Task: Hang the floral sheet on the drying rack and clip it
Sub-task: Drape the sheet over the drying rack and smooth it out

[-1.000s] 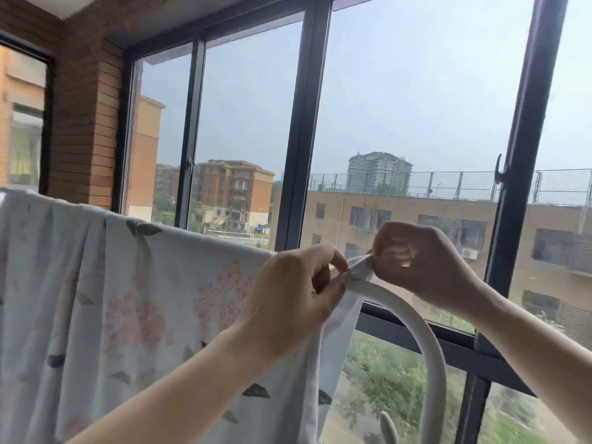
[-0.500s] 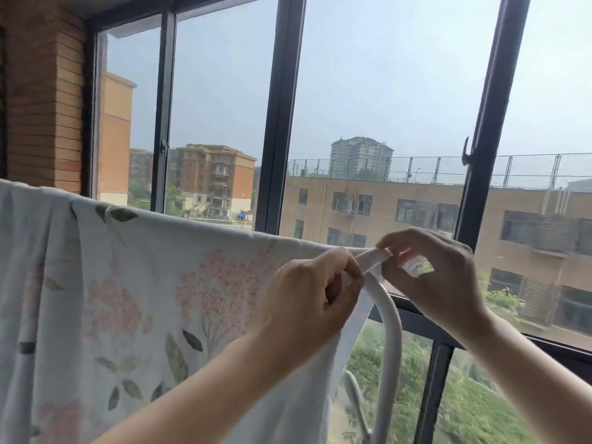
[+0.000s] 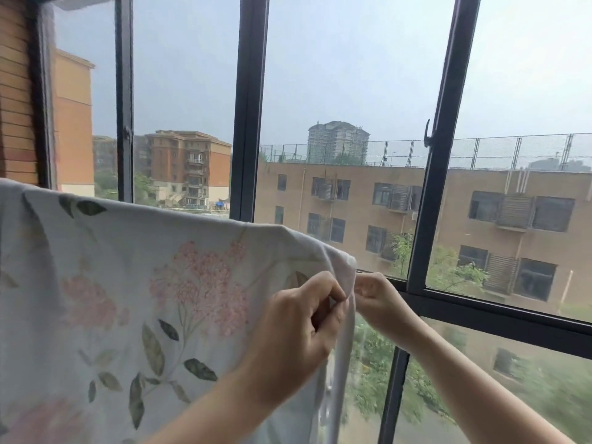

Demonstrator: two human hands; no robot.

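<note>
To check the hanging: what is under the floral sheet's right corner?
The floral sheet hides whatever carries it. The left hand and right hand pinch its corner; no bar shows.

Left hand [image 3: 304,318] beside right hand [image 3: 376,299] (both curled)

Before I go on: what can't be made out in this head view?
Head view, drying rack rail: covered by the floral sheet.
Head view, clip: left hand and right hand curl over the sheet's corner, hiding whatever they pinch.
Head view, sheet's hem: cut off at bottom edge.
</note>
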